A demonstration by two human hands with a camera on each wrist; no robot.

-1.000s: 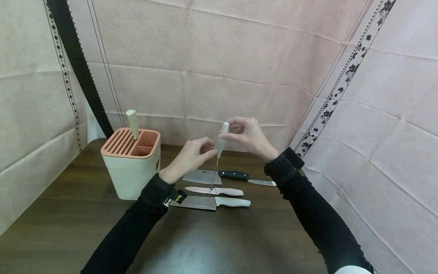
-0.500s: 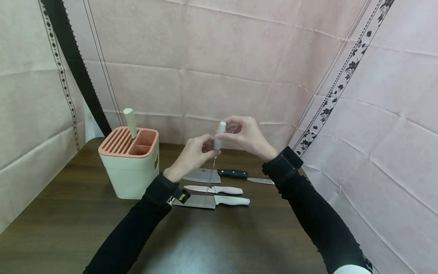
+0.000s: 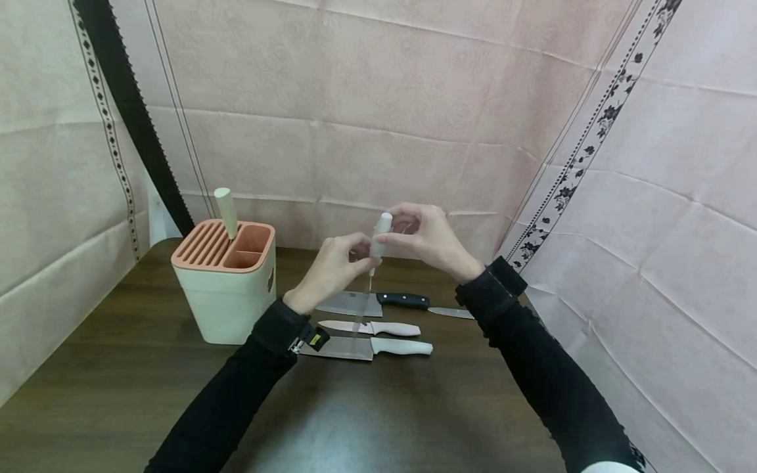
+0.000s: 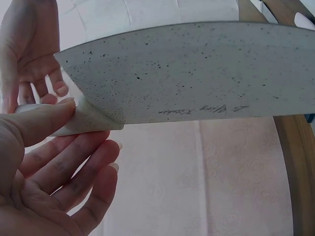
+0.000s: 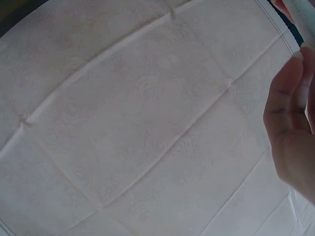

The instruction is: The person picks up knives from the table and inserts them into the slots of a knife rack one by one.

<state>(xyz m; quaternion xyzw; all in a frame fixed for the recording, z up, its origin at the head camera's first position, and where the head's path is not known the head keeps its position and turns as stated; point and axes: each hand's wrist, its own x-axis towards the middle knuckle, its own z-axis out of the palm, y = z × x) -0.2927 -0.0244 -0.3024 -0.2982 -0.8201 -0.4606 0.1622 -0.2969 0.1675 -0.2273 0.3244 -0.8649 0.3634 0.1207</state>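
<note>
A wide-bladed kitchen knife (image 4: 192, 73) with a pale handle hangs point down over the table, its speckled blade seen edge-on in the head view. My left hand (image 3: 331, 268) pinches the handle near the blade between thumb and fingers. Higher up, the thumb and fingers of my right hand (image 3: 427, 238) pinch the same handle. On the table beneath lie a black-handled cleaver (image 3: 403, 300), a slim white-handled knife (image 3: 395, 329) and a white-handled chef's knife (image 3: 402, 346), side by side. My left wrist covers the chef's knife's far blade end.
A pale green knife holder (image 3: 225, 302) with an orange slotted top stands on the left, one light green knife handle (image 3: 226, 211) rising from it. Another knife blade (image 3: 451, 313) lies right of the cleaver, its handle hidden by my right sleeve. Cloth curtains (image 3: 414, 131) enclose the wooden table (image 3: 367, 420).
The left hand has moved slightly right and up, and its fingers have come onto the lower handle. The upright knife and right hand have shifted slightly left; the knives on the table have stayed put.
</note>
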